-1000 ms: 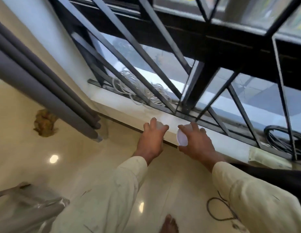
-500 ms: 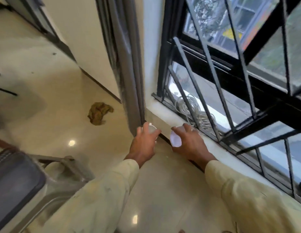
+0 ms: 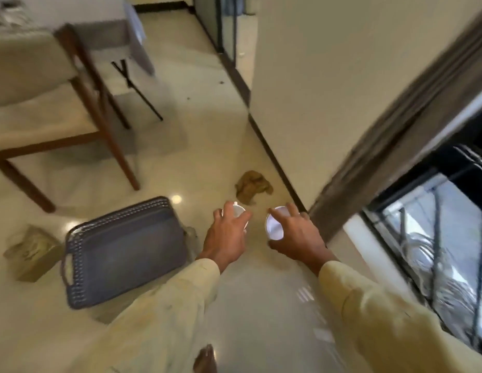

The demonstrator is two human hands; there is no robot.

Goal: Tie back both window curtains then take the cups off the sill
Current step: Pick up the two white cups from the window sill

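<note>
My left hand (image 3: 226, 232) grips a small white cup (image 3: 238, 211) from above, held over the floor. My right hand (image 3: 295, 232) holds a second white cup (image 3: 274, 226), tilted so its round underside faces me. Both cups are clear of the sill (image 3: 353, 238), which runs along the right under the barred window (image 3: 433, 238). A grey curtain (image 3: 396, 135) hangs gathered beside the window frame, blurred.
A grey plastic tray (image 3: 124, 254) rests on a stool at my lower left. A wooden chair (image 3: 73, 109) stands at the left, a cardboard box (image 3: 30, 251) beside the tray. A brown rag (image 3: 252, 188) lies on the shiny floor by the wall.
Both hands have lifted the cups off the sill and swung left, away from the window. My view has turned from the window toward the room and the tray.
</note>
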